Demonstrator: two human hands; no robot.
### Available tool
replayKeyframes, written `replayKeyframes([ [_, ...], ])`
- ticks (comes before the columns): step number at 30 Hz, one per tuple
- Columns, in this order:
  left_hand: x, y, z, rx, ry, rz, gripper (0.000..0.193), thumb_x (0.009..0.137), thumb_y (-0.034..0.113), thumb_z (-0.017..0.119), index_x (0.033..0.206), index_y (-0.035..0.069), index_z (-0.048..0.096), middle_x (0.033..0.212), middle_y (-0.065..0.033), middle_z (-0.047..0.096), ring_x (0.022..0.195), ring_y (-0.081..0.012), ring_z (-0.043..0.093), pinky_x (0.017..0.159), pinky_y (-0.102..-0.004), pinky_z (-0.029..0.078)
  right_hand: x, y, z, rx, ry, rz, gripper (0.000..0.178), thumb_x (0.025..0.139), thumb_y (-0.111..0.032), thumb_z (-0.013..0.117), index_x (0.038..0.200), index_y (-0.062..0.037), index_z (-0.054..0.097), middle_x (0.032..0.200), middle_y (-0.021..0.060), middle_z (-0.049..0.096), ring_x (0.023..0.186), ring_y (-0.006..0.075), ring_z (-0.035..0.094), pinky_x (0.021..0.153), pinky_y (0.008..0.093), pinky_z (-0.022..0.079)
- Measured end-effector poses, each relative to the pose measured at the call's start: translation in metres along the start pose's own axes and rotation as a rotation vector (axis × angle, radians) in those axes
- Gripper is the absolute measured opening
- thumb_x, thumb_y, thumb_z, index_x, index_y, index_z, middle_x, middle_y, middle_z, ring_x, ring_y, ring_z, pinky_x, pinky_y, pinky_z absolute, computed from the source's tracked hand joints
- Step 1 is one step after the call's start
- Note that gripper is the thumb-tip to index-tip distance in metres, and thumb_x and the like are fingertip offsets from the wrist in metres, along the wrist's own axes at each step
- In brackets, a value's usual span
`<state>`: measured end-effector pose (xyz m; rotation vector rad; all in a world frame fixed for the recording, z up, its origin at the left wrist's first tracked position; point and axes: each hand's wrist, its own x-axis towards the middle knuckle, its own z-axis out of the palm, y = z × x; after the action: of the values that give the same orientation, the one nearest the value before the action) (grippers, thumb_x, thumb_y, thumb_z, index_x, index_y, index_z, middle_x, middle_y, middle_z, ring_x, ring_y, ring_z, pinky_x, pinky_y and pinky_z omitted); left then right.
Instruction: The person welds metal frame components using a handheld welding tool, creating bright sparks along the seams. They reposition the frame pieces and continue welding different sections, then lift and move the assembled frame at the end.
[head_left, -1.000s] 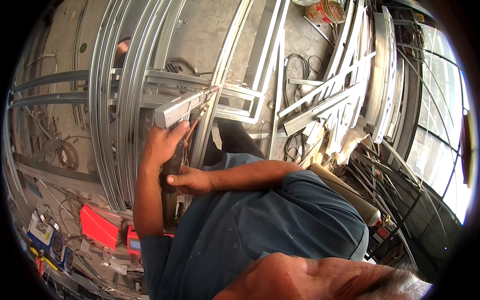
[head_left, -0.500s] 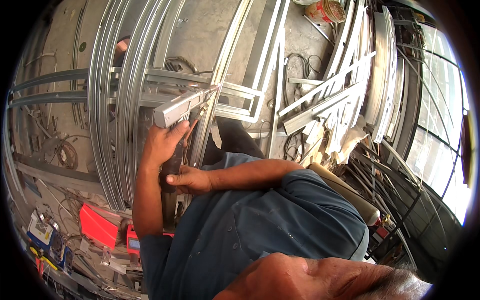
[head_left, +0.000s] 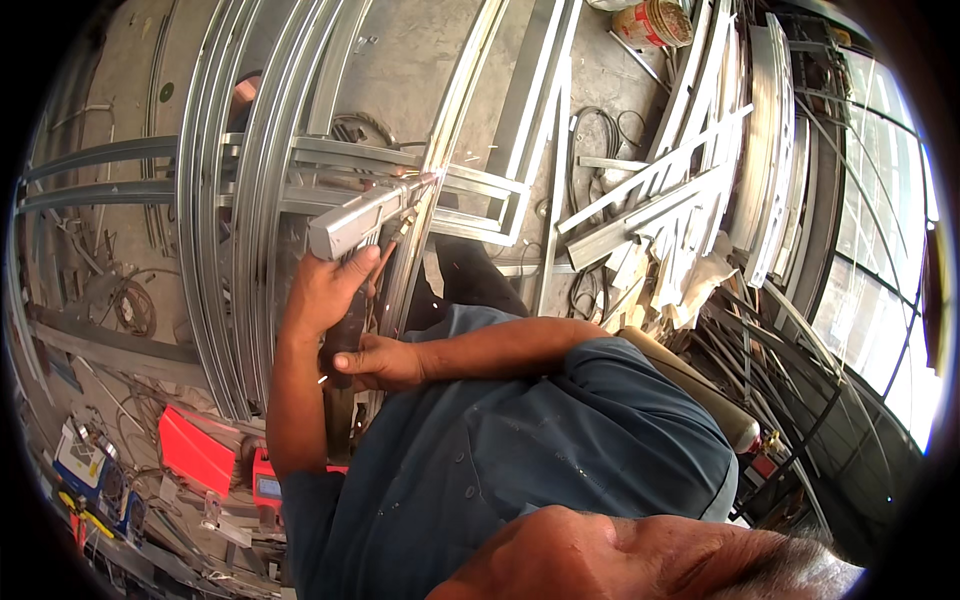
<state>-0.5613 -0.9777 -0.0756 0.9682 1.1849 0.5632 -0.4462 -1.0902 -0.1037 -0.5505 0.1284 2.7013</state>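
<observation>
My left hand (head_left: 325, 290) is wrapped around the upper handle of a welding gun (head_left: 350, 228) with a grey boxy body and a narrow nozzle. Below it, my right hand (head_left: 380, 362) grips the dark lower end of the same gun, thumb on top. The nozzle tip meets a long metal profile (head_left: 462, 75), where a bright glow and flying sparks show. A thin reddish tube runs beside the nozzle. Crossing under the profile are metal rails (head_left: 340, 152) that join it to the frame. The fingers' far sides are hidden by the handle.
Long bent-looking steel channels (head_left: 265, 150) lie to my left. A rectangular metal frame end (head_left: 512, 212) is just right of the profile. Metal offcuts (head_left: 650, 215), a bucket (head_left: 652, 22) and black cables (head_left: 590, 125) lie farther right. A red machine (head_left: 266, 488) stands at lower left.
A bright glow has appeared at the nozzle tip, and sparks now fly around the profile and my hands. Both hands keep the same hold and place.
</observation>
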Motion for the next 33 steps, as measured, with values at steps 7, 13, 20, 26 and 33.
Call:
replayKeyframes([
  [7, -0.001, -0.006, -0.001, 0.036, 0.003, 0.018, 0.038, 0.096, 0.033, 0.068, 0.109, -0.003, 0.066, 0.082, -0.0077, 0.068, 0.062, -0.0152, 0.064, 0.055, -0.0305, 0.052, 0.003, 0.005, -0.006, 0.003, -0.033, 0.014, 0.053, 0.095, -0.036, 0.069, 0.137, -0.009, 0.049, 0.125, 0.0052, 0.062, 0.12, 0.0201, 0.059, 0.103, 0.0411, 0.049],
  [13, -0.004, 0.0, -0.003, 0.07, -0.011, -0.059, 0.04, 0.095, 0.031, 0.068, 0.117, -0.002, 0.064, 0.083, -0.0074, 0.068, 0.063, -0.0149, 0.065, 0.056, -0.0301, 0.052, 0.002, 0.006, -0.006, -0.012, -0.04, 0.009, 0.054, 0.096, -0.037, 0.068, 0.137, -0.0088, 0.049, 0.126, 0.0052, 0.062, 0.121, 0.0203, 0.059, 0.104, 0.0414, 0.048],
  [20, -0.007, -0.004, -0.003, 0.066, 0.002, -0.058, 0.042, 0.095, 0.032, 0.069, 0.118, -0.002, 0.064, 0.082, -0.0072, 0.068, 0.064, -0.014, 0.064, 0.057, -0.0296, 0.052, 0.002, 0.011, -0.009, -0.023, -0.031, 0.036, 0.056, 0.095, -0.04, 0.069, 0.137, -0.0079, 0.049, 0.128, 0.0058, 0.061, 0.122, 0.0208, 0.058, 0.105, 0.0421, 0.047],
  [26, -0.009, -0.006, -0.003, 0.035, -0.011, -0.055, 0.041, 0.096, 0.028, 0.068, 0.124, -0.001, 0.063, 0.081, -0.006, 0.068, 0.064, -0.0131, 0.063, 0.057, -0.0293, 0.051, 0.003, 0.014, -0.008, 0.002, -0.035, 0.034, 0.056, 0.095, -0.04, 0.069, 0.136, -0.0078, 0.05, 0.127, 0.0055, 0.061, 0.122, 0.0207, 0.058, 0.106, 0.0423, 0.046],
  [33, -0.01, -0.003, -0.003, 0.04, -0.026, -0.044, 0.044, 0.095, 0.03, 0.069, 0.124, -0.003, 0.062, 0.087, -0.0068, 0.068, 0.065, -0.0143, 0.064, 0.057, -0.0287, 0.051, 0.003, 0.014, -0.006, 0.022, -0.036, 0.044, 0.056, 0.094, -0.039, 0.07, 0.136, -0.0075, 0.05, 0.127, 0.0053, 0.061, 0.122, 0.0205, 0.058, 0.106, 0.0415, 0.046],
])
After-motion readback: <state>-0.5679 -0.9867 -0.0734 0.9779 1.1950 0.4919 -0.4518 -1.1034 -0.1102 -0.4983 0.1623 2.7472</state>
